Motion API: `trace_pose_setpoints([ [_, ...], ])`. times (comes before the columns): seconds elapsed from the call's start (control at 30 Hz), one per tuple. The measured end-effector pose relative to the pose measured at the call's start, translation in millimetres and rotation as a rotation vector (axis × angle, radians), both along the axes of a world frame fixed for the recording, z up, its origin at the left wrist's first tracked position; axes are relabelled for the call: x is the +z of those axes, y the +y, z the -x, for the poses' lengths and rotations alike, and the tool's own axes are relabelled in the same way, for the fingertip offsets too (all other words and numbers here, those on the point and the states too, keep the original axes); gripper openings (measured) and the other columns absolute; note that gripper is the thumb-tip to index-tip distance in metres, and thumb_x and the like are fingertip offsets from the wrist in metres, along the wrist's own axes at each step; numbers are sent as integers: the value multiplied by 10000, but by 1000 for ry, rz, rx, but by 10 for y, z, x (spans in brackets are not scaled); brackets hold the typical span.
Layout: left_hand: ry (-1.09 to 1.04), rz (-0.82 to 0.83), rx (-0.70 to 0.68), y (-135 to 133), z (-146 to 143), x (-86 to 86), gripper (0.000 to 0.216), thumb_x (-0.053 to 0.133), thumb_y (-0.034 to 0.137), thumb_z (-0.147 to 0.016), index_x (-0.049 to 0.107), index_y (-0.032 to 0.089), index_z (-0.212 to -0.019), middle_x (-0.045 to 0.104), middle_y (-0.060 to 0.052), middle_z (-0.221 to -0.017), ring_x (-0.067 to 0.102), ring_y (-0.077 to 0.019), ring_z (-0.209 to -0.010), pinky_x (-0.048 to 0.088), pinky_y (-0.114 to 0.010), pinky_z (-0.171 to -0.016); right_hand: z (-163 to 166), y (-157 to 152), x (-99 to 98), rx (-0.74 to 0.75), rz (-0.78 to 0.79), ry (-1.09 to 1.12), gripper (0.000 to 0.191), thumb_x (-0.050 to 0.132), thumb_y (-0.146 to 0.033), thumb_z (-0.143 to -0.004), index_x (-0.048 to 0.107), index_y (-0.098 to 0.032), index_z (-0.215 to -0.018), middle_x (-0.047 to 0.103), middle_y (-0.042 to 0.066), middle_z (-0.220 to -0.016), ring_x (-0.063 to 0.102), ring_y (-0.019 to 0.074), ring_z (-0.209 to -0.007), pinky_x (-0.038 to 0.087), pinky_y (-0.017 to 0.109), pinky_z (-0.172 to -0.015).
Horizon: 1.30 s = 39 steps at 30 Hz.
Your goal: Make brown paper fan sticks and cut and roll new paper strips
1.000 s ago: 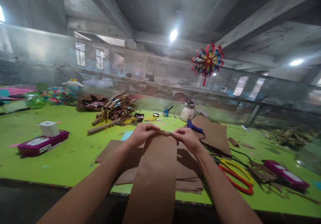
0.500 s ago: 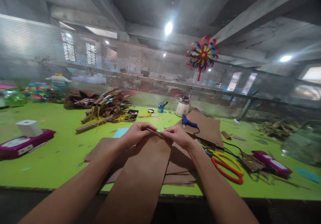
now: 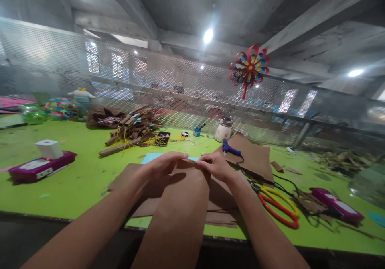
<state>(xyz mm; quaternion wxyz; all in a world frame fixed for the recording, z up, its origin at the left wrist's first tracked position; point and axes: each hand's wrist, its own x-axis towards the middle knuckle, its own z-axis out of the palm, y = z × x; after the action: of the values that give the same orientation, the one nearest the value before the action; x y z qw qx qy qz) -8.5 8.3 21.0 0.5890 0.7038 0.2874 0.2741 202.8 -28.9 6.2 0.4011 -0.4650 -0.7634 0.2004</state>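
A long strip of brown kraft paper (image 3: pixel 183 208) runs from my hands down toward my body, past the table's front edge. My left hand (image 3: pixel 165 165) is closed on the strip's far left corner, its thumb on top. Fingers pinched, my right hand (image 3: pixel 216 165) grips the far right corner. The far edge between them looks slightly curled. Under the strip lie more brown paper sheets (image 3: pixel 222 198). Light blue paper (image 3: pixel 150 157) shows just beyond my left hand. Scissors with red and yellow handles (image 3: pixel 279 206) lie beside my right forearm.
A blue glue gun (image 3: pixel 231 147) rests on a brown sheet (image 3: pixel 252 158) at the right. Rolled brown paper with yellow strings (image 3: pixel 129 136) lies back left. Purple power strips (image 3: pixel 45 168) sit on both sides. A lidded jar (image 3: pixel 223 129) stands near the perforated metal screen (image 3: pixel 180 84).
The view has shifted, so the table's things appear further right. My left thumb has moved along the strip's far edge, and the strip looks more bent there. Both hands stay on the paper.
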Motion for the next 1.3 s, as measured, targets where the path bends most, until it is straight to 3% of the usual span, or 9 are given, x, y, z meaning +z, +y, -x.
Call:
trace_pose_setpoints([
  [0.13, 130, -56, 51, 52, -17, -39, 426, 609, 554, -716, 559, 163, -554, 433, 27, -478, 332, -85, -450, 239, -244, -454, 19, -15, 10, 4, -47, -48, 267, 588, -379, -798, 718, -157, -725, 665, 37, -680, 529, 131, -608, 366, 235, -563],
  [0.2, 177, -127, 66, 82, -17, -47, 464, 630, 570, -694, 487, 170, -506, 359, 52, -453, 266, -72, -432, 171, -248, -448, 27, -17, 8, 2, -59, -61, 265, 591, -371, -800, 713, -152, -715, 661, 38, -671, 530, 128, -605, 367, 234, -567],
  [0.4, 201, -212, 83, 65, -15, -11, 468, 643, 568, -676, 464, 168, -512, 364, 59, -456, 273, -72, -446, 165, -243, -460, 18, -8, -8, 24, -35, -30, 251, 604, -348, -790, 693, -136, -691, 618, 14, -608, 502, 108, -564, 366, 222, -552],
  [0.67, 166, -262, 102, 93, -64, -70, 372, 632, 493, -709, 552, 151, -587, 433, 47, -481, 337, -78, -463, 209, -230, -467, -12, -11, 40, 30, 143, 86, 288, 636, -390, -744, 679, -111, -689, 549, -5, -532, 450, 91, -498, 333, 215, -480],
  [0.87, 147, -265, 53, 45, -75, -40, 372, 625, 501, -718, 592, 141, -634, 467, 37, -515, 372, -82, -482, 246, -227, -486, 7, -51, 86, 105, 238, 113, 349, 610, -448, -758, 695, -115, -819, 602, 17, -633, 474, 93, -525, 346, 211, -471],
  [1.0, 168, -242, -14, -7, -76, 3, 379, 625, 507, -726, 579, 141, -641, 447, 42, -517, 358, -81, -492, 234, -226, -493, 26, -65, 61, 87, 376, 175, 386, 610, -493, -746, 653, -111, -715, 468, -37, -487, 384, 65, -434, 258, 202, -419],
  [1.17, 176, -185, -131, 56, -11, 22, 444, 606, 533, -745, 498, 147, -554, 384, 54, -494, 310, -74, -482, 219, -234, -497, 31, -52, 26, 60, 351, 197, 323, 654, -431, -713, 642, -110, -678, 480, -35, -505, 380, 59, -462, 257, 205, -446],
  [1.3, 189, -159, -108, 150, 47, 10, 400, 642, 500, -725, 555, 138, -580, 446, 39, -485, 362, -83, -482, 259, -235, -511, 35, -47, 36, 23, 299, 136, 282, 639, -389, -718, 633, -116, -645, 499, -25, -507, 396, 64, -464, 281, 208, -454],
])
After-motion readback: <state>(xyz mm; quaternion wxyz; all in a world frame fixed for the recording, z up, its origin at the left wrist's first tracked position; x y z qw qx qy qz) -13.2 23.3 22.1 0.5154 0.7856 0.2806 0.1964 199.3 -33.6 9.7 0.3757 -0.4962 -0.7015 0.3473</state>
